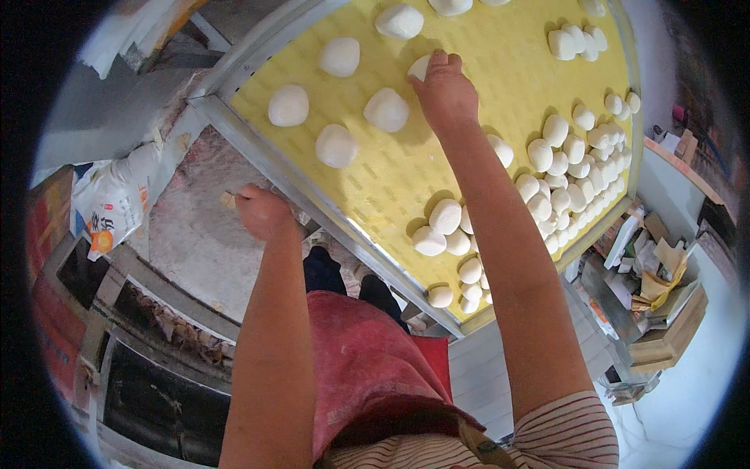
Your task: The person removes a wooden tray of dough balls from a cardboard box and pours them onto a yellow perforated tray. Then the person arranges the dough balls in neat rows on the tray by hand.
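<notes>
My right hand (450, 94) reaches over a wide yellow mesh-like sheet (375, 187), its fingers curled around a white dough bun (418, 68) that is partly hidden beneath it. Close by sit separate larger dough buns, among them one (387, 109) just left of the hand and another (336, 146) nearer to me. My left hand (263, 212) hangs outside the metal frame (275, 176), closed around something with a small tan end (227, 200) poking out. What that thing is cannot be made out.
Smaller dough buns (561, 200) crowd the sheet's right side, with another cluster (445, 217) near my right forearm. At left, a printed white sack (117, 199) leans by a grey floor area (193, 234). A wooden box of papers and scraps (668, 346) stands at lower right.
</notes>
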